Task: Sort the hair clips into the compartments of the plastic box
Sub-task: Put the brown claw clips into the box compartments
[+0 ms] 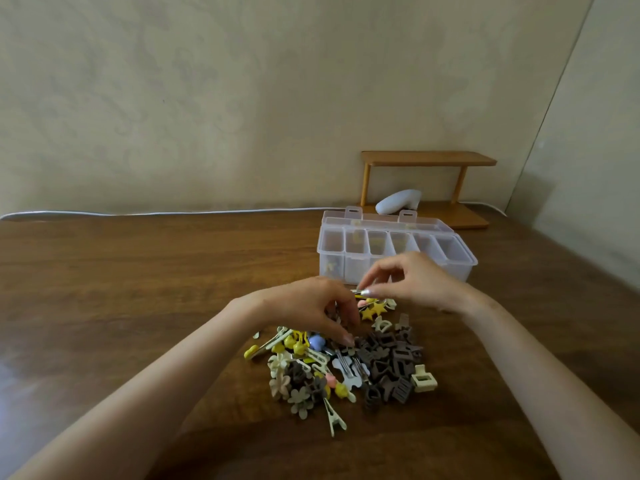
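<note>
Both hands work the pile [346, 372] of clips: the right hand [415, 282] pinches a yellow clip [365, 299], the left hand [311, 303] curls into the pile, grip unclear. Tangled neighbours could ride up with the clip and spill short of the box [346, 265] just beyond the right hand.

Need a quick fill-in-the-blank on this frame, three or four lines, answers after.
The right hand pinches a yellow clip in front of the plastic ____.
Its lid is ____.
A white object lies under the wooden ____.
The unsorted hair clips lie heaped on the ____.
Missing: box; open; shelf; table.
</note>
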Demonstrator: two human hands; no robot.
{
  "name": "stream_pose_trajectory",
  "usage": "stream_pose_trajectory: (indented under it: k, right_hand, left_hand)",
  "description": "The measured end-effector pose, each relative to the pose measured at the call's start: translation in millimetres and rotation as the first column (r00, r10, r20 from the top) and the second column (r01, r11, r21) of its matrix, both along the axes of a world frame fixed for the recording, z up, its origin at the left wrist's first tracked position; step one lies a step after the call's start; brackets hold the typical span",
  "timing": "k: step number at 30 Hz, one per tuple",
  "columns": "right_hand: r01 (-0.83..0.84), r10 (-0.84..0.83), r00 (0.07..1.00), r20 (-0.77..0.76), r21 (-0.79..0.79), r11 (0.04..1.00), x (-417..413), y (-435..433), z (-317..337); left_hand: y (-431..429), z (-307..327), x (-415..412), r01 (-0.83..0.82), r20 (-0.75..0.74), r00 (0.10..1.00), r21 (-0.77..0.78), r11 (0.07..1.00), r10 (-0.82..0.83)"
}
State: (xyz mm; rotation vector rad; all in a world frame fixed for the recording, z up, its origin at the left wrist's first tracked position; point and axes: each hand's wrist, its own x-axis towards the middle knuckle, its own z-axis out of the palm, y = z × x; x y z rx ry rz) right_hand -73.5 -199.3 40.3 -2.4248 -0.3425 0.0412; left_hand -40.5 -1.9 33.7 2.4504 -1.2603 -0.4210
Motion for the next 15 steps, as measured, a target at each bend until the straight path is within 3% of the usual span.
stream_pose_trajectory:
  k: [4, 12, 15]
  right_hand:
    - [-0.110, 0.107, 0.985, -0.137, -0.016, 0.994, -10, -2, -12]
    - [-0.162, 0.160, 0.980, -0.116, -0.009, 0.987, -18, -1, -14]
    - [-0.164, 0.157, 0.985, -0.066, -0.125, 0.978, -17, 10, -20]
  left_hand:
    - [2, -5, 3, 0.004, 0.027, 1.000, 0.082, 0.997, -0.006]
    - [6, -6, 8, 0.018, 0.014, 1.000, 0.095, 0.995, -0.020]
    - [6, -7, 10, -0.011, 0.055, 0.998, 0.088, 0.996, 0.006]
